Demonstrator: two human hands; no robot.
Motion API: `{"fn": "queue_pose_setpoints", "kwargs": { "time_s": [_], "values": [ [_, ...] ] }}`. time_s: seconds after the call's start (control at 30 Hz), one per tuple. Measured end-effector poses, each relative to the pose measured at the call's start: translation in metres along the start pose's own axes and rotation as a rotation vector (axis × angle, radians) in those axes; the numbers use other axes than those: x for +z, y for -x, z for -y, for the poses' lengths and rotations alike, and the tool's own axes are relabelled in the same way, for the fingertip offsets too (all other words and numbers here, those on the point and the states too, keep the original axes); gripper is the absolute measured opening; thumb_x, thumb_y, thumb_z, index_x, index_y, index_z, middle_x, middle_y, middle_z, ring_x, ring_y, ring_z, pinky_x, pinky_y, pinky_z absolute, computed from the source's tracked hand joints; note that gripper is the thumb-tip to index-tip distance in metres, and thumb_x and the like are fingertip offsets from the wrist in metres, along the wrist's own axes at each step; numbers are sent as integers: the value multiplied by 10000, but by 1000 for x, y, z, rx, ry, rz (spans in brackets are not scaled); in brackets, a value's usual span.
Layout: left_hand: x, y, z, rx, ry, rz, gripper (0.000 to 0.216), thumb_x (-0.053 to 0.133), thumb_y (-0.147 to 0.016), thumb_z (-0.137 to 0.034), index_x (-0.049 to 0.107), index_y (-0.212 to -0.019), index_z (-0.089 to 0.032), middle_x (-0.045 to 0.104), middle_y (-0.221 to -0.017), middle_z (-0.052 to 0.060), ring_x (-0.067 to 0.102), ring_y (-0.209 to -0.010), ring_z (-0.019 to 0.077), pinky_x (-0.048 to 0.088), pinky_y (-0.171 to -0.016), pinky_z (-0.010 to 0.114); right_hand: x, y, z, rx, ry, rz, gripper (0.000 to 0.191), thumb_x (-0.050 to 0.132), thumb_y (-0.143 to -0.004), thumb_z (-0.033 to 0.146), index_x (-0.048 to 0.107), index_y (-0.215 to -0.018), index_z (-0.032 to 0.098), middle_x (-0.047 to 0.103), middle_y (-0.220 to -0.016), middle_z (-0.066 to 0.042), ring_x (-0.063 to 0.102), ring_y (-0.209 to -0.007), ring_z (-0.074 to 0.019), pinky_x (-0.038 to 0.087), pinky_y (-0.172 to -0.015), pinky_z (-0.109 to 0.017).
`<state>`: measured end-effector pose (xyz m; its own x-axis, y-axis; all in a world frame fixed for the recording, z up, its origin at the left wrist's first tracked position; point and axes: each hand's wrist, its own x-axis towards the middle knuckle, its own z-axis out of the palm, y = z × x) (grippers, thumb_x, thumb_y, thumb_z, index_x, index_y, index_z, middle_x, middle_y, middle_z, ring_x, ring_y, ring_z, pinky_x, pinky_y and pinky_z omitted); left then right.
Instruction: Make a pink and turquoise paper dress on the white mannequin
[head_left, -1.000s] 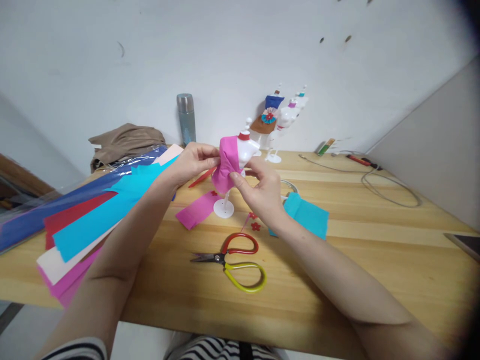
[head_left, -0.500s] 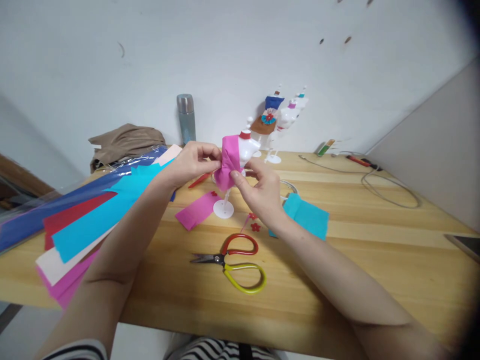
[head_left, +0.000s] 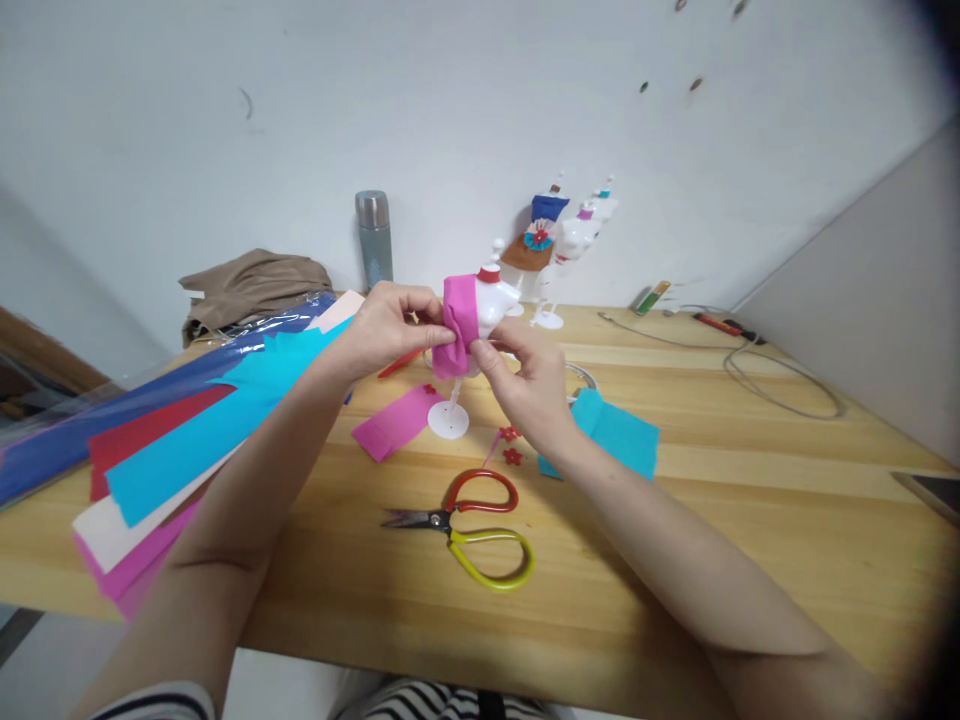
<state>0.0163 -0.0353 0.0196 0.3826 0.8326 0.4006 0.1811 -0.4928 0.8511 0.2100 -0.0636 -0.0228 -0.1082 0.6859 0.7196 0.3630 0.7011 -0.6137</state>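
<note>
A small white dress form [head_left: 495, 297] with a red neck band stands upright on a round white base [head_left: 448, 420]. Pink crepe paper [head_left: 460, 300] wraps over one side of its torso. My left hand [head_left: 397, 325] pinches the left part of that paper, thumb on its front. My right hand [head_left: 525, 370] grips the paper's lower right edge against the form, its fingertips partly hidden behind the torso. Below lie a flat pink strip [head_left: 394, 425], small red flowers [head_left: 511, 457] and scissors [head_left: 437, 520] with one red and one yellow handle.
Coloured paper sheets [head_left: 172, 455] spread on the left beside a brown cloth [head_left: 255, 285]. A flask [head_left: 373, 240] and more dress forms [head_left: 577, 240] stand along the wall. Folded turquoise paper [head_left: 619, 435] lies right of my hand. A grey cable [head_left: 750, 380] loops at the far right.
My left thumb has moved right onto the front of the pink paper, gathering it in folds. My right hand has shifted slightly right, still at the paper's edge.
</note>
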Motion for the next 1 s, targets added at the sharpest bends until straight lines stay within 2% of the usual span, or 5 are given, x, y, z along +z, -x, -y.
{"fn": "queue_pose_setpoints", "kwargs": {
  "time_s": [0.27, 0.4, 0.67, 0.87, 1.0],
  "values": [
    [2, 4, -15, 95, -167, -22, 103, 700, -812, -220, 752, -727, -192, 683, -774, 32, 635, -829, 228, 472, -803, 343, -1, -1, 2, -6, 50, 6, 370, 565, -966, 522, 636, -723, 252, 683, -749, -39, 635, -759, -228, 504, -733, -395],
    [2, 5, -19, 150, -314, -8, 171, 628, -843, -225, 718, -700, -198, 657, -759, 31, 599, -772, 207, 431, -757, 329, 0, -1, 2, -19, 44, 0, 333, 577, -972, 474, 637, -733, 249, 676, -758, -35, 637, -767, -221, 498, -732, -385],
    [9, 5, -19, 353, -797, -13, 343, 500, -881, -164, 493, -540, -205, 520, -642, 44, 473, -676, 189, 363, -677, 358, -1, -2, -1, 11, 55, -9, 361, 585, -962, 511, 636, -702, 265, 680, -774, -43, 653, -800, -245, 518, -752, -409],
    [5, 2, -17, 378, -740, 8, 341, 675, -874, -366, 550, -603, -201, 599, -724, 48, 548, -790, 211, 411, -742, 352, -2, -3, -1, 2, 63, -23, 406, 579, -965, 533, 601, -662, 265, 654, -711, -39, 637, -742, -238, 508, -698, -403],
    [2, -1, -12, 442, -759, 50, 354, 586, -934, -298, 533, -597, -205, 589, -681, 37, 568, -759, 195, 432, -714, 335, -1, -2, -3, -26, 31, -23, 366, 608, -966, 481, 635, -682, 253, 671, -738, -36, 648, -756, -230, 502, -703, -390]
  ]
}}
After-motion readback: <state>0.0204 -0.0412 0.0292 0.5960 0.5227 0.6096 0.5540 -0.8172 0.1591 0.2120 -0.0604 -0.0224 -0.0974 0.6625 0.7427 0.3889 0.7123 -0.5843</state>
